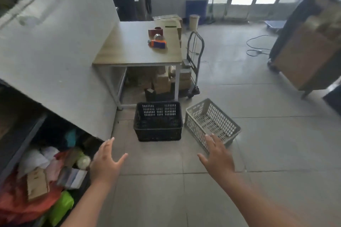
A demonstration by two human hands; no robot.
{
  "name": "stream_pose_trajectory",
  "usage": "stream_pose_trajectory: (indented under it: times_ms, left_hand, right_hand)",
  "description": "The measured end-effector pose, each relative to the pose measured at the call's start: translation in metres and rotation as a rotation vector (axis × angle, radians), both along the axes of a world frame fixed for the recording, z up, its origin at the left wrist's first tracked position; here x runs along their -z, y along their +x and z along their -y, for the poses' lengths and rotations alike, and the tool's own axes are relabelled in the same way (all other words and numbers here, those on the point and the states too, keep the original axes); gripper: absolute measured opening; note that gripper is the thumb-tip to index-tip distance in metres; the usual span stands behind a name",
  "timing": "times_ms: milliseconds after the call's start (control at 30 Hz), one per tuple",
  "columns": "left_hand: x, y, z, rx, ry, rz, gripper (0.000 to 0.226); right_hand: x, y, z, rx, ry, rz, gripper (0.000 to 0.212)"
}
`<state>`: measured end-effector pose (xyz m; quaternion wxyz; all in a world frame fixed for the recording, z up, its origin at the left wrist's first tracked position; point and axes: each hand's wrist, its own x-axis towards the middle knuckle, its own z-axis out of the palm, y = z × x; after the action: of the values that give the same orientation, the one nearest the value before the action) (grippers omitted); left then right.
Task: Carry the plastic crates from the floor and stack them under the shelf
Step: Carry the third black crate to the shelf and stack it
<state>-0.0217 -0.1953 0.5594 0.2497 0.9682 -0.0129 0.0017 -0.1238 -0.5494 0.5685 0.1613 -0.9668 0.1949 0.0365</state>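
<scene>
A black plastic crate (158,121) stands on the tiled floor just in front of a table. To its right sits a grey plastic crate (210,121), turned at an angle. Both look empty. My left hand (106,162) is held out below and left of the black crate, fingers spread, holding nothing. My right hand (215,155) reaches toward the near corner of the grey crate, fingers apart; I cannot tell whether it touches the rim. A shelf (20,127) runs along the left, with bags and cloth piled under it.
A wooden-topped table (136,55) holds tape rolls, with cardboard boxes beneath. A large grey panel (55,46) leans on the left. A folding trolley (194,64) stands beside the table. A person bends over at the back. A cart with cardboard is at the right; a cable lies on the floor.
</scene>
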Motion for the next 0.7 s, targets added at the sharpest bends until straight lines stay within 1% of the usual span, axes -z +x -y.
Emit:
stream_pose_trajectory:
  times_ms: [100, 167, 233, 333, 500, 600, 700]
  left_hand:
    - [0.022, 0.077, 0.02, -0.005, 0.03, -0.122, 0.08]
    - [0.037, 0.117, 0.03, -0.007, 0.021, -0.161, 0.081]
    - [0.063, 0.173, 0.046, -0.01, 0.028, -0.191, 0.082]
    - [0.113, 0.254, 0.072, -0.031, 0.093, -0.246, 0.082]
    - [0.216, 0.373, 0.103, -0.104, 0.153, -0.378, 0.084]
    - [0.29, 0.437, 0.117, -0.122, 0.167, -0.432, 0.083]
    - [0.372, 0.494, 0.124, -0.143, 0.196, -0.507, 0.084]
  right_hand:
    - [0.02, 0.064, 0.02, 0.04, 0.027, -0.06, 0.076]
    - [0.034, 0.104, 0.033, 0.059, 0.049, -0.067, 0.074]
    - [0.065, 0.165, 0.054, 0.06, 0.062, -0.089, 0.074]
    - [0.126, 0.264, 0.086, 0.074, 0.107, -0.145, 0.073]
    - [0.235, 0.395, 0.122, 0.083, 0.182, -0.252, 0.073]
    - [0.306, 0.458, 0.138, 0.07, 0.176, -0.319, 0.072]
    - [0.379, 0.509, 0.151, 0.103, 0.182, -0.373, 0.072]
